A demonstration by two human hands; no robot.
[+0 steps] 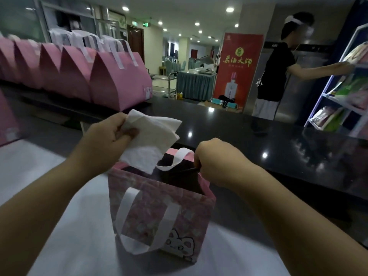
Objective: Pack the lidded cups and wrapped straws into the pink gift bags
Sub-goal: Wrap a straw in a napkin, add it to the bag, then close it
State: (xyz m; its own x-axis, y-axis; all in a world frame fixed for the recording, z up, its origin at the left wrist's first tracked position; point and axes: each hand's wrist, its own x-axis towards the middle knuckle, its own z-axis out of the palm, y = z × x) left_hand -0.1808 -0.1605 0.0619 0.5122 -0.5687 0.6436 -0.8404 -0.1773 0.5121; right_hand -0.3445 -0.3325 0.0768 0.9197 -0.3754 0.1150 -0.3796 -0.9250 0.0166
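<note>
The open pink patterned paper gift bag (pixel 165 214) with white ribbon handles stands on the pale table (pixel 79 246). The right hand (pixel 215 162) pinches its right rim. Above its left rim, the left hand (pixel 105 136) grips a white folded paper napkin (pixel 151 140). Plain pink gift bags (pixel 117 80) line up beyond it, to the left.

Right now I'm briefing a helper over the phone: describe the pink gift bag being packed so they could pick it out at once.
Find the long glossy black counter; just before it, on the white tabletop, stands one patterned pink paper gift bag. Unlike the row of pink bags at back left, it stands alone, mouth open, the right hand pinching its rim.
</note>
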